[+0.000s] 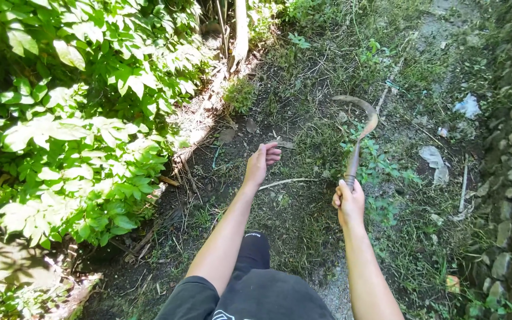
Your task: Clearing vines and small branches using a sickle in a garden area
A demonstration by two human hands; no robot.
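The right hand [349, 200] is closed in a full fist round the handle of a sickle [360, 133], with the fingers wrapped tight and the thumb across the top. The tool rises away from the fist, its dark shaft pointing up and slightly right, and its rusty curved blade arcs over to the left above a patch of low green weeds [380, 166]. The blade hangs in the air and does not touch the ground. The left hand [261, 163] grips nothing: it is held out ahead, loosely cupped, with the fingers curled a little and pointing right, above bare dark soil and thin grass. A pale dry stick [288, 181] lies on the ground between the two hands, just beside the left wrist. Both bare forearms reach forward from the bottom of the picture, over dark shorts and a dark knee pad [254, 248]. To the left, a dense bush [72, 118] with broad sunlit leaves fills the side of the view, and dry stalks lie along its foot. To the right, a low stone wall [508, 148] runs along the edge, with scraps of pale litter [435, 161] on the ground near it.
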